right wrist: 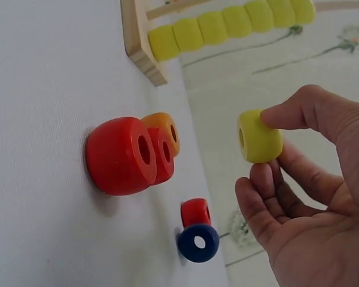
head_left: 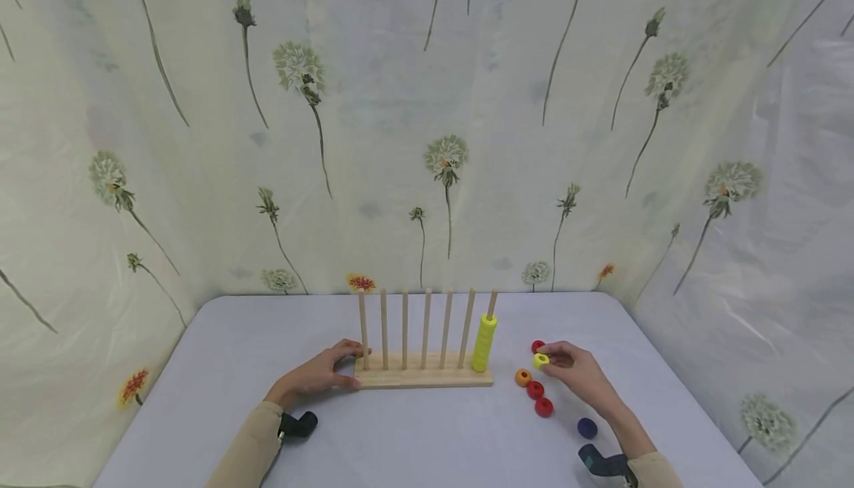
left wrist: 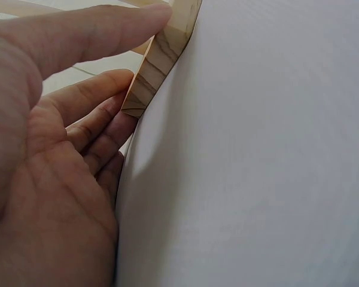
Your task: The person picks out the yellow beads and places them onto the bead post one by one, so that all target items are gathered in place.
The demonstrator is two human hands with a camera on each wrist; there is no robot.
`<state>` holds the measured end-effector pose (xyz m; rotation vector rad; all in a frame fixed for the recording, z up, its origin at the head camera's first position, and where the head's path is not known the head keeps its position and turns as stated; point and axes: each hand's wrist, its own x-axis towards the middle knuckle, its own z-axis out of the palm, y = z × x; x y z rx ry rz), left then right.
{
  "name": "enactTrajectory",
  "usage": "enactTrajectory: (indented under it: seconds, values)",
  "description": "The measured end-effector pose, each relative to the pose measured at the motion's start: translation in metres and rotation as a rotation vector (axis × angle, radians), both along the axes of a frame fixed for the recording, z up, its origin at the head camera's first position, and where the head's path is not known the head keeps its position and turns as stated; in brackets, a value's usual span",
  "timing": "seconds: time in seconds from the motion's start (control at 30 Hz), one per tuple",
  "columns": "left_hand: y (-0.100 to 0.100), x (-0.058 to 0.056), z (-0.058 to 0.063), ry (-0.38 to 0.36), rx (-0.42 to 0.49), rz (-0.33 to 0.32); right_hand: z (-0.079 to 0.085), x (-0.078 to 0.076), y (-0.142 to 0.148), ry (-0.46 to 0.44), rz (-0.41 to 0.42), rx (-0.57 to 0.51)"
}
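Observation:
A wooden peg rack (head_left: pixel 423 378) with a row of upright pegs stands on the table. Its rightmost peg carries a stack of yellow beads (head_left: pixel 483 343), with the peg's tip showing above. My left hand (head_left: pixel 319 371) holds the rack's left end, thumb at the front corner and fingers toward the back. In the left wrist view the thumb and fingertips meet the wooden base (left wrist: pixel 158 66). Right of the rack, my right hand (head_left: pixel 579 373) pinches a yellow bead (right wrist: pixel 260 136) between thumb and fingers, above the table. The bead's hole shows in the right wrist view.
Near the right hand lie an orange bead (head_left: pixel 523 377), two red beads, one at the front (head_left: pixel 543 407), and a dark blue bead (head_left: pixel 587 428). Another red bead (head_left: pixel 537 345) lies behind the held one. A flowered curtain (head_left: pixel 373 139) hangs behind the table (head_left: pixel 427 443).

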<state>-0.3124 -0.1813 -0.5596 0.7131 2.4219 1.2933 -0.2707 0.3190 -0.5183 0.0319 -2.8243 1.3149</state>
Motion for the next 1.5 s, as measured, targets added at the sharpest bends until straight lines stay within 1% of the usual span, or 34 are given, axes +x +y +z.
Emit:
enactTrajectory:
  seconds: [0.1,0.4,0.6,0.73,0.93,1.1,1.27,1.5]
  values:
    - [0.000,0.000,0.000,0.006,0.001,-0.001,0.008,0.003,-0.007,-0.025,0.006,-0.022]
    - [0.000,0.000,-0.001,0.013,0.001,-0.020,0.015,0.008,-0.021,-0.038,0.032,-0.040]
    - [-0.001,-0.002,-0.001,0.020,0.007,-0.023,0.024,0.012,-0.028,-0.022,0.089,-0.058]
    - [-0.002,-0.002,-0.002,0.016,0.013,-0.020,0.032,0.013,-0.034,-0.013,0.091,-0.051]
    - [-0.001,-0.002,-0.003,0.006,-0.003,-0.003,0.047,0.016,-0.044,0.026,0.085,-0.046]
    - [0.000,-0.001,-0.001,0.005,-0.001,-0.002,0.061,0.018,-0.051,0.063,0.072,-0.051]
    - [0.000,-0.002,-0.001,0.013,0.000,-0.006,0.077,0.017,-0.056,0.111,0.074,-0.051]
    - [0.000,-0.002,-0.003,0.002,-0.005,0.002,0.100,0.012,-0.062,0.178,0.085,-0.061]
